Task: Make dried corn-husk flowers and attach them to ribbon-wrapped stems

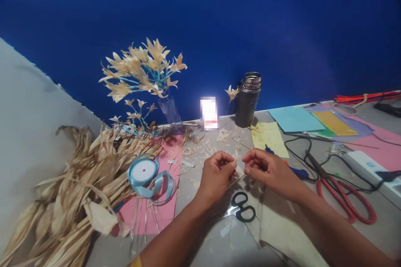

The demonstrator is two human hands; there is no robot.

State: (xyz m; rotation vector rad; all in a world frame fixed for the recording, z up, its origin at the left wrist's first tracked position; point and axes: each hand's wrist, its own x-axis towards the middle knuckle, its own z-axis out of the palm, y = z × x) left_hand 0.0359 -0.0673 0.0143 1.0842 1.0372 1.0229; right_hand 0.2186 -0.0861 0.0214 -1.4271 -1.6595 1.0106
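My left hand [217, 175] is closed in a pinch over the middle of the table, on a thin tan stem [237, 180] with a small pale petal-like piece by the fingertips. Close beside it, my right hand [267, 170] has its thumb and fingers drawn together at the other side of the stem; whatever they grip is too small to make out. Below the hands lie scissors with black handles [243, 208]. Pale husk scraps [208, 149] are strewn on the table beyond them.
Left: dried corn husks [62, 200], a blue ribbon roll [144, 171], and husk flowers [140, 71] in a clear vase [171, 112]. Behind stand a dark flask [247, 102] and a bright blurred screen [209, 113]. Right: red-handled shears [344, 200], cables, a power strip [372, 175], coloured sheets [297, 119].
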